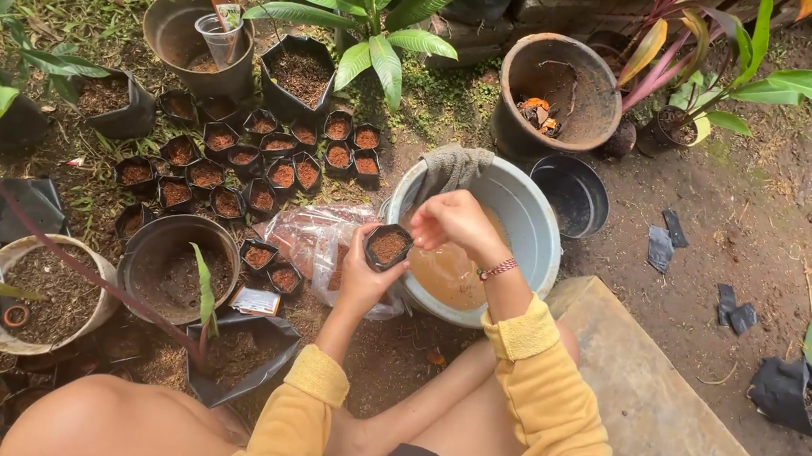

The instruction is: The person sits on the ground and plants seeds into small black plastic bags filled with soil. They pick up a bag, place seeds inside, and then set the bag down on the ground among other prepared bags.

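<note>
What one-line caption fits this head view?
Seated gardener's left hand holds a small soil-filled black bag, right hand above it, over a grey water bucket.

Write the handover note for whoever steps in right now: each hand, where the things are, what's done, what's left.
Left hand: holds a small black grow bag filled with brown soil, upright, at the rim of the grey bucket.
Right hand: fingers pinched just above the bag's soil, over the bucket; whether they hold anything cannot be told.
Bucket: holds brownish water; a cloth hangs over its rim.
Done: a cluster of filled small bags stands on the ground on the left.
Left: the bag in hand is not yet set down with the cluster.
</note>
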